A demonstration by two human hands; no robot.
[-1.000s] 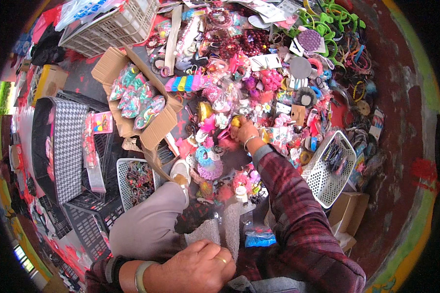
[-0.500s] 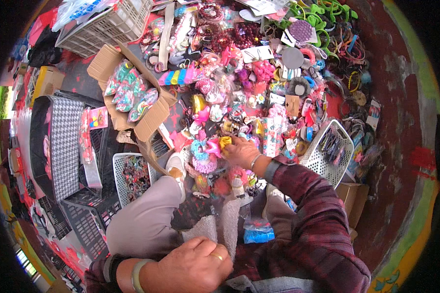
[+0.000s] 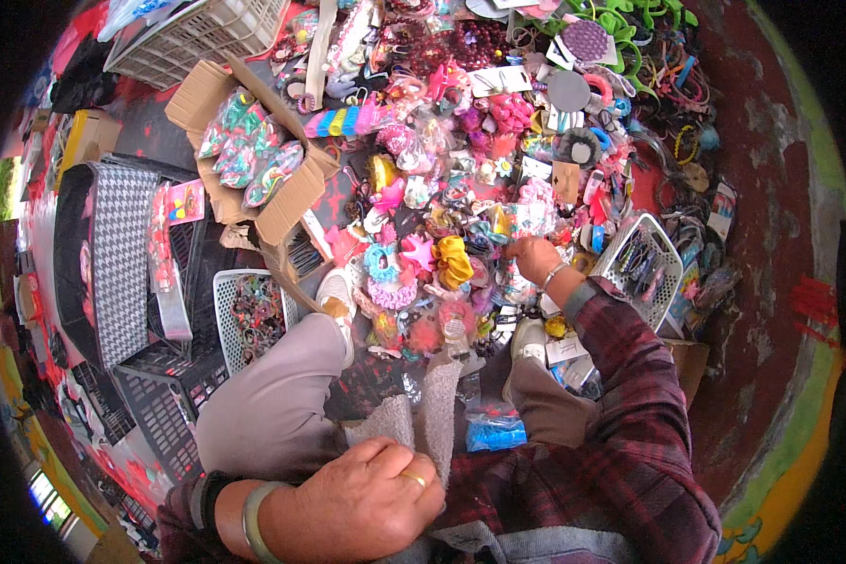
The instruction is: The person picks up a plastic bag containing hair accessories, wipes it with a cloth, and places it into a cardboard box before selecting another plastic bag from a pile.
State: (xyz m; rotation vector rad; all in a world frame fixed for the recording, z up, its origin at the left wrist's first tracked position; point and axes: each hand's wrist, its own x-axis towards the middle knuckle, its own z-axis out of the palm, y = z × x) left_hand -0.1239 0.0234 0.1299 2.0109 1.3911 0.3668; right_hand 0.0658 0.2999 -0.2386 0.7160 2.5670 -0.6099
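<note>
The right hand point(image 3: 536, 259) reaches into the heap of hair accessories point(image 3: 470, 174), fingertips hidden, so its grip cannot be told; the yellow scrunchie point(image 3: 454, 263) lies on top, near its left. The left hand point(image 3: 374, 503), curled closed beside grey cloth point(image 3: 438, 399), perhaps just rests. The carton's point(image 3: 291, 222) walls keep packets point(image 3: 242, 146) together.

A yellow scrunchie point(image 3: 454, 263) lies near the right grip point(image 3: 538, 260).
</note>
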